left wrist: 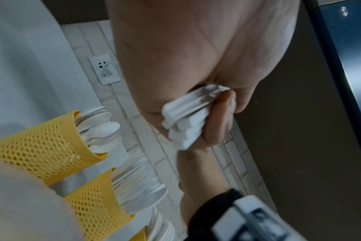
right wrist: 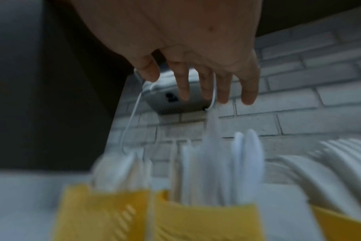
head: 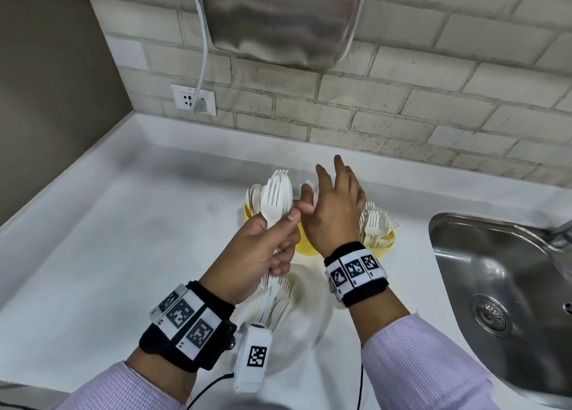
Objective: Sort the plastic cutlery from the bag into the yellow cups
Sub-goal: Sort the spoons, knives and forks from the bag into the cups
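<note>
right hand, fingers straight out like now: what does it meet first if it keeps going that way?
Probably nothing close: the right hand points above the yellow cups toward the tiled wall. Depth is unclear; the wall looks first.

middle cup (head: 305,248): in the head view almost all of it sits behind the right hand (head: 335,211), with only a yellow strip showing at the wrist's 9 o'clock.
left cup (head: 249,213): mostly covered by the fork bundle (head: 275,199) and the left hand (head: 263,252).
bag (head: 297,310): clear and smeared; its outline and contents cannot be told apart.
third cup (left wrist: 141,234): cut off by the bottom edge in the left wrist view.
right wrist view: motion-blurred; cutlery types in the cups (right wrist: 204,221) are unclear.
sink (head: 501,286): cut by the right edge.
</note>
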A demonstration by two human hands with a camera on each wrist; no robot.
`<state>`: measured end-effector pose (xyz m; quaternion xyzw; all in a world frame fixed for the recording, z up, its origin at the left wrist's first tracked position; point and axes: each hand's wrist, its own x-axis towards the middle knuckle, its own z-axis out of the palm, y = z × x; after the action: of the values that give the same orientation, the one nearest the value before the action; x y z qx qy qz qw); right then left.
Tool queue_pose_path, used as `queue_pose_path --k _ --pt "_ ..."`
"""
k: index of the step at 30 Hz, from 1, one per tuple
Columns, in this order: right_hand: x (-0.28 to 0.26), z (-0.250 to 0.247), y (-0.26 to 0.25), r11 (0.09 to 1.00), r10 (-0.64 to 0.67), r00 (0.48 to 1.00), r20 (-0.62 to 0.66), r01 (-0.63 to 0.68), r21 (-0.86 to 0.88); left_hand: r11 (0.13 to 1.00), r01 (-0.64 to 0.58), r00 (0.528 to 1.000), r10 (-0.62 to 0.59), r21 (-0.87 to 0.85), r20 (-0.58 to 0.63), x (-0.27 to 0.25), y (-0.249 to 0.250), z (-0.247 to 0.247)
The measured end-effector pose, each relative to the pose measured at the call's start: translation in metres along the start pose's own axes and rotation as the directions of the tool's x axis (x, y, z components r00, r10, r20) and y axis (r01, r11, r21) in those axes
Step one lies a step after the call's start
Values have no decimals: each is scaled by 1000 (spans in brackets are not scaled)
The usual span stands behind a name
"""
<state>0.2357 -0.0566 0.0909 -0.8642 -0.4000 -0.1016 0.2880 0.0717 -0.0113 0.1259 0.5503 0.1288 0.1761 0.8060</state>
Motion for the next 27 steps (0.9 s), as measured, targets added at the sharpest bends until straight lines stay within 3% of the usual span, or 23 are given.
queue_pose_path --k 1,3,5,8,12,16,20,24,27 --pt "-3 -9 -9 986 37 998 -43 -29 165 1000 -1 1000 1 -16 10 0 0 0" --pt "-11 -28 -26 862 121 986 -111 -49 504 999 -7 1000 7 -44 0 1 1 0" --pt "-21 -47 -41 743 145 969 -197 24 669 999 -29 998 28 -24 -50 1 2 0" --pt "-38 -66 -52 719 84 964 -251 115 685 996 -65 988 72 55 -137 0 5 2" --pt "-52 -67 -55 755 -1 988 -154 102 648 984 -88 980 114 157 -162 -2 6 5" --pt "-55 -69 -56 755 -56 987 -153 142 641 971 -70 979 110 227 -170 -1 1 3" --pt "-55 -71 -57 689 -65 986 -150 154 708 946 -129 977 173 299 -127 -4 5 4" --pt "-53 -72 -58 526 1 995 -101 86 846 968 -103 982 135 230 -129 -8 10 4" --pt "-53 -72 -56 574 -52 998 -25 50 818 974 -71 982 106 215 -154 -12 10 3"
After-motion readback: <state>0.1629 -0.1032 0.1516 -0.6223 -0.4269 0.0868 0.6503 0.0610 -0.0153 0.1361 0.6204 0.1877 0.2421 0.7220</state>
